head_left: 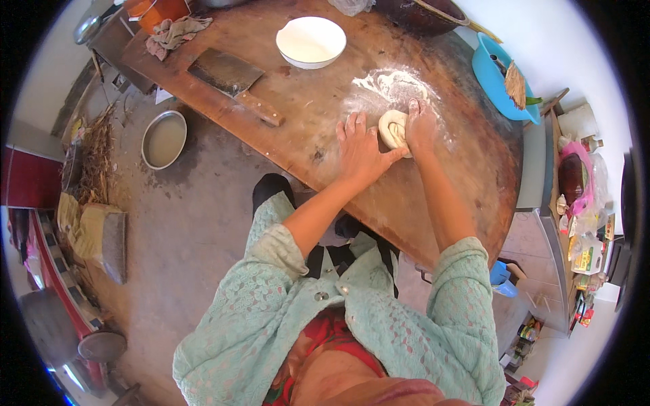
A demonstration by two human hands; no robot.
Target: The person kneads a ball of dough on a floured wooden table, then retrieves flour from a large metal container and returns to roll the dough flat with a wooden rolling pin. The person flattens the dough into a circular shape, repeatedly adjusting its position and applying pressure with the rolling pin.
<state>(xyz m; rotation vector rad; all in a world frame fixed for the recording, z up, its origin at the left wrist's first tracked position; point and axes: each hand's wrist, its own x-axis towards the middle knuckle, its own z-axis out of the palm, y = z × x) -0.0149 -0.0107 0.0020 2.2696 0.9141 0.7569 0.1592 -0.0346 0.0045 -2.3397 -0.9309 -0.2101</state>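
Observation:
A pale piece of dough, folded over on itself, lies on the wooden tabletop between my two hands. My left hand rests with its fingers spread on the wood, its thumb reaching across to the dough's near edge. On the dough's right side, my right hand is curled and pressed against it; part of the dough is hidden behind that hand. White flour is scattered just beyond the dough, and some dusts my fingers.
A cleaver lies left of a white bowl on the table. At the right edge sits a blue basin with a brush-like bundle. Far left are a rag and an orange bucket. A metal basin stands on the floor.

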